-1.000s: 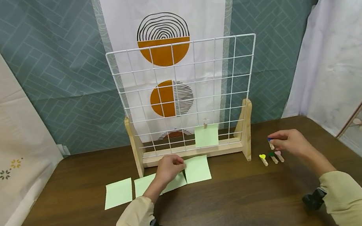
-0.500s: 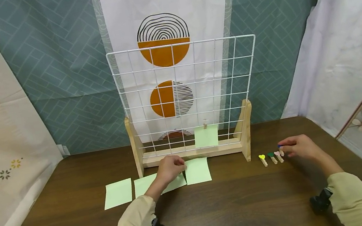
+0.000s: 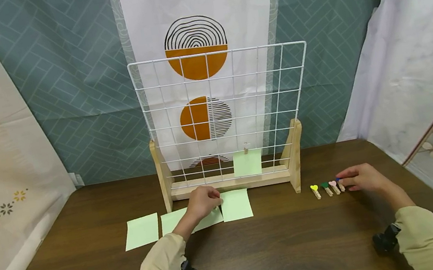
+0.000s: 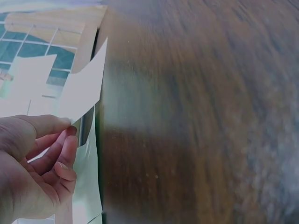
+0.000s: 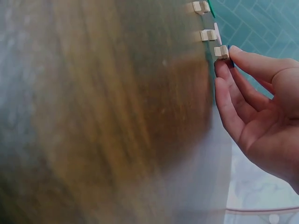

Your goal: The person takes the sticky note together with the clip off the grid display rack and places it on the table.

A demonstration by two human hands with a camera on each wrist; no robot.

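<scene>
My left hand pinches the corner of a pale green paper note between thumb and fingers. In the left wrist view this note is lifted off the table. Other green notes lie left of it, one at the far left and two partly hidden by my hand. At the right, my right hand holds a small wooden clothespin with a blue top between thumb and fingertips, low at the table. It stands at the right end of a row with yellow, green and pink heart clothespins.
A white wire grid stands behind the notes on a wooden base. Low on the grid hangs one green note, held by a clothespin. Curtains close off the back and sides of the brown table.
My right hand has moved right and nearer, bringing the blue-topped clothespin from behind the others to the row's right end. My left hand keeps its hold; the note has slid slightly nearer.
</scene>
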